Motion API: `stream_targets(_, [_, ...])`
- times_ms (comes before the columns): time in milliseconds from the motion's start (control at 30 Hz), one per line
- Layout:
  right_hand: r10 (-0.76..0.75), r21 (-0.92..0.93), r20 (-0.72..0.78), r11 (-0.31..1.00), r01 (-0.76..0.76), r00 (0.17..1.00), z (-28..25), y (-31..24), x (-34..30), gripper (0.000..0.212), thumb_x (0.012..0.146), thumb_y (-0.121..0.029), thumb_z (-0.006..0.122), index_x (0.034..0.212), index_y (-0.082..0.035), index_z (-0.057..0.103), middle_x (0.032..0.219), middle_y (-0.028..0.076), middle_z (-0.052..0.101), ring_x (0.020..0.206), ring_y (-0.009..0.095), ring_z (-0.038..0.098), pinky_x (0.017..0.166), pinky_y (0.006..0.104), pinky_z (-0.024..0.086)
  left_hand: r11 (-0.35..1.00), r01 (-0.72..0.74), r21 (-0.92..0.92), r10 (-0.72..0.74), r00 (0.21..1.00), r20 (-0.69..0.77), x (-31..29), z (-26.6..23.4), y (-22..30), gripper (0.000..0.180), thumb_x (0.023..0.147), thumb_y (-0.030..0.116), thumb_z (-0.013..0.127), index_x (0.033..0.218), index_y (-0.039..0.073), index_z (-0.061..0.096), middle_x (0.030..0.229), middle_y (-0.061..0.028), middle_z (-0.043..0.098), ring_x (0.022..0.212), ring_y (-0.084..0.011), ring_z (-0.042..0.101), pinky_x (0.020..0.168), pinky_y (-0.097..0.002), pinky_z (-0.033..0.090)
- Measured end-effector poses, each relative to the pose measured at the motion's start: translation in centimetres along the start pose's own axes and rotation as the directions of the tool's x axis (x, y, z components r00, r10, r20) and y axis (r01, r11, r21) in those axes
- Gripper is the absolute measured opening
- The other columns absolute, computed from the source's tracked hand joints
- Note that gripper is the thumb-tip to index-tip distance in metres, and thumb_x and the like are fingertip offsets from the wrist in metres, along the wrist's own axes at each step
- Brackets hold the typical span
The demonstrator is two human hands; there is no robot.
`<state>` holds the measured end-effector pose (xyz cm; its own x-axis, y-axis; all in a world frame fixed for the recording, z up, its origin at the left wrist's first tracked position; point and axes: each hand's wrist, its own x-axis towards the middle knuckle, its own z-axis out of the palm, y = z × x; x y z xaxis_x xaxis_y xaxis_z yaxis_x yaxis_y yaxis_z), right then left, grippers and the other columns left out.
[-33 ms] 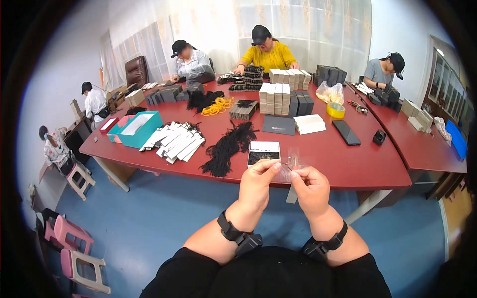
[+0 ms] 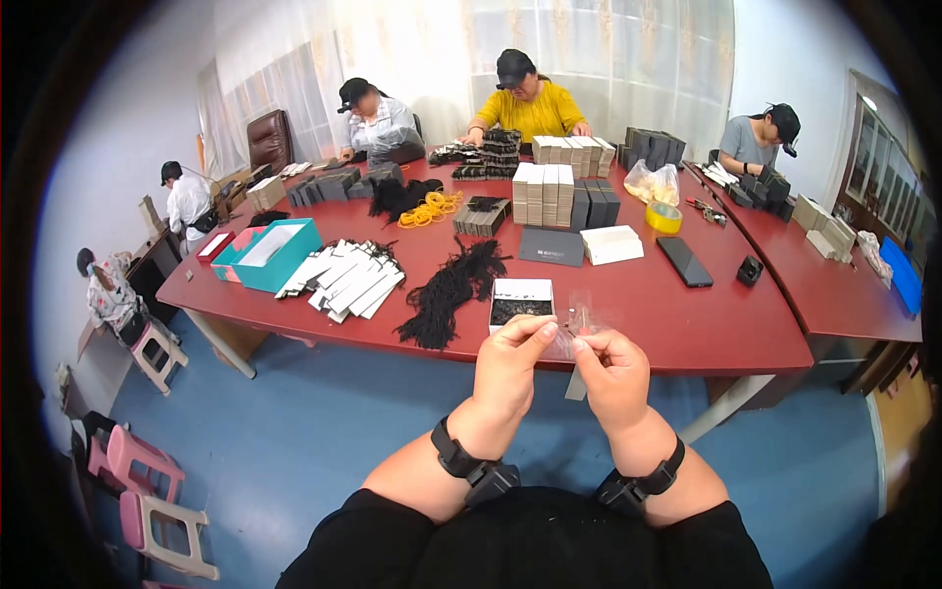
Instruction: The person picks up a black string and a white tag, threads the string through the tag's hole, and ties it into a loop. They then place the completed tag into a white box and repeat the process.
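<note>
The person's left hand and right hand meet just over the near edge of the red counter, fingertips turned toward each other. Between them is a small clear plastic sleeve, thin and see-through, so its outline is hard to follow. It appears to be pinched from both sides: the left hand's fingers are closed on its end at about 9 o'clock, and the right hand's fingers are closed on it from about 4 o'clock. A small dark item seems to sit at the pinch, but it is too small to identify.

The sleeve's long axis appears to run roughly from 8 o'clock to 2 o'clock, with its free part rising past the right hand's fingertips toward the counter. Both hands touch it, and neither is clearly nearer; the left hand's thumb and forefinger look like the tighter grip.

At 11 o'clock from the fingertips, just beside them, a shallow white tray holding dark small parts rests on the counter, nearer the left hand than the right. Farther out at 10 o'clock lies a bundle of black cords, well apart from both hands. A dark flat card lies at 12 o'clock beyond the tray.

Other people sit at the counter's far side, their hands well away from the person's own.
</note>
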<state>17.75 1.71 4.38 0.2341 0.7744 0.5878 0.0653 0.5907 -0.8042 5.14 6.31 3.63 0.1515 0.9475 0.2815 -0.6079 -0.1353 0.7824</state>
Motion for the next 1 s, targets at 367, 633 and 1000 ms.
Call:
stream_targets(367, [-0.004,-0.053,-0.036,0.999,0.002,0.999,0.5,-0.1,-0.4,0.007,0.083,-0.005,0.064,0.081,0.001,0.063,0.062,-0.001,0.055,0.054,0.003,0.046,0.056,0.0206,0.039,0.993,-0.114,0.003,0.113,0.990,0.089,-1.2,0.8,0.2,0.013,0.083,-0.002,0.062,0.096,-0.001,0.066,0.093,-0.0043,0.060,0.088,-0.0117,0.056,0.082,-0.0248,0.043])
stream_targets(633, [0.277,0.237,0.048,0.930,-0.280,0.960,0.5,-0.1,-0.6,0.012,0.087,-0.011,0.062,0.091,0.000,0.066,0.069,0.001,0.059,0.057,0.006,0.052,0.054,0.0194,0.042,0.996,-0.068,-0.053,0.076,0.982,0.173,-1.9,1.3,0.5,0.010,0.086,0.000,0.059,0.095,-0.002,0.064,0.092,-0.0056,0.059,0.081,-0.0154,0.057,0.074,-0.0283,0.048])
stream_targets(1000, [0.291,0.670,0.130,0.679,-0.300,0.948,-0.2,-0.1,0.5,0.010,0.088,-0.008,0.059,0.093,0.001,0.061,0.064,0.001,0.053,0.052,0.008,0.044,0.048,0.0210,0.037,0.995,-0.062,0.081,0.022,0.904,0.428,-1.7,1.2,-1.0,0.033,0.093,0.008,0.053,0.123,0.002,0.040,0.099,-0.0062,0.054,0.085,-0.0109,0.055,0.078,-0.0256,0.046])
